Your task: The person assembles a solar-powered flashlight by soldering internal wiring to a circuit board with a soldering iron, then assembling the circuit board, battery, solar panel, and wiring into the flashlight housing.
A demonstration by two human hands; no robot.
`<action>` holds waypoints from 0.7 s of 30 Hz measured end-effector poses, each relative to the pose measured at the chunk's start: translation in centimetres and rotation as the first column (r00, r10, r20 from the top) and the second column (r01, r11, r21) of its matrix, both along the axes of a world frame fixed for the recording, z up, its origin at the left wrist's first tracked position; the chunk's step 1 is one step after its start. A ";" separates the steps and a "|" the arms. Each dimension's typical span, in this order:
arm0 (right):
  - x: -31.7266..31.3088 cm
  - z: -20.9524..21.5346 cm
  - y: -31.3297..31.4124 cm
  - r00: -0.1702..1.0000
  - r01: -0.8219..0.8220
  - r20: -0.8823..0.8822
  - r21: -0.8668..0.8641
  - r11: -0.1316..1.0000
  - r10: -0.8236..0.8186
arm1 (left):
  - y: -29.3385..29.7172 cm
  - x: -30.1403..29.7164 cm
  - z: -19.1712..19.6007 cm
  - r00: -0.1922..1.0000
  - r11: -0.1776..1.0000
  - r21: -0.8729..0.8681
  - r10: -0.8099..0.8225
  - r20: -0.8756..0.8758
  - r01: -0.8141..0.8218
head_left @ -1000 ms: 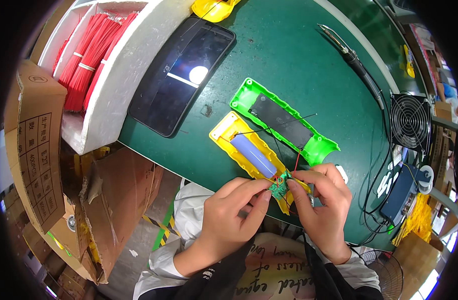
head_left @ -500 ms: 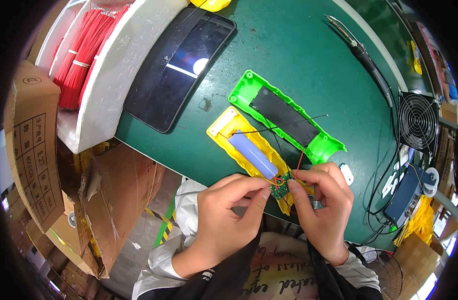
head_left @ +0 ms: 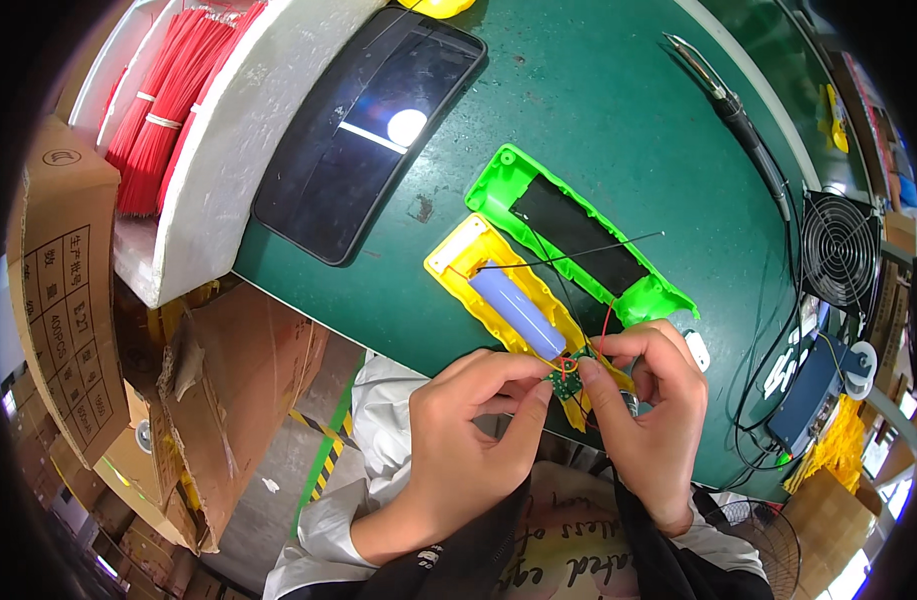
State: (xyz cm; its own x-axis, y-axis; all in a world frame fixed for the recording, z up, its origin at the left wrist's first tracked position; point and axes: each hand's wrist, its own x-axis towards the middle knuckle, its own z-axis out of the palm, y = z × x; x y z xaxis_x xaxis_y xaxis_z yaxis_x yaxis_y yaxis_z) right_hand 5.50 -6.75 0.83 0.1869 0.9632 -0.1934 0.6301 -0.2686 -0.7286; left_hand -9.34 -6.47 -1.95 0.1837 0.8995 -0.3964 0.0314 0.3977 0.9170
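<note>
Both hands meet at a small green circuit board (head_left: 564,384) over the near end of a yellow plastic half-shell (head_left: 454,252). My left hand (head_left: 470,422) pinches the board's left edge, thumb against index finger. My right hand (head_left: 650,415) is closed at the board's right side, thumb and index finger together by thin wires; which wire they grip is hidden. Inside the yellow shell lies a blue-purple cylindrical battery (head_left: 518,316), with red and yellow wires at its near end. Behind it rests a green half-shell (head_left: 493,176) holding a black pad (head_left: 580,236); black and red wires cross between the shells.
A black glossy-screened device (head_left: 368,140) lies at the left, beside a white foam box (head_left: 233,130) of bundled red wires (head_left: 163,125). On the right are a soldering iron (head_left: 738,125), a black fan (head_left: 840,247) and a blue box (head_left: 810,385). Cardboard boxes (head_left: 63,260) stand far left.
The whole view has shifted slightly, so most things sit a little further right. Both hands stay at the circuit board, which has tilted or moved only slightly.
</note>
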 end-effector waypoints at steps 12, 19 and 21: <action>0.5 0.0 0.5 0.996 0.044 -0.078 -0.110 0.993 -0.053 | 0.4 0.2 0.6 0.999 0.997 -0.073 0.023 -0.044 -0.026; 1.0 -0.5 0.6 0.988 0.050 -0.137 -0.134 0.990 -0.068 | 0.5 0.4 1.0 0.997 0.993 -0.115 0.025 -0.066 -0.032; 1.0 -0.4 0.6 0.983 0.052 -0.165 -0.168 0.984 -0.080 | 0.5 0.3 1.0 0.998 0.992 -0.120 0.026 -0.062 -0.034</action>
State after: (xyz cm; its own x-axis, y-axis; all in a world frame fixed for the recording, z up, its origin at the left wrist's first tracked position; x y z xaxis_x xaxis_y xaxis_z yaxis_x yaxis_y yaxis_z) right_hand 6.55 -6.17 0.38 0.2001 0.9029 -0.3805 0.4775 -0.4290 -0.7668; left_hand -9.00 -5.98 -0.95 0.1298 0.8492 -0.5118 0.0719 0.5068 0.8591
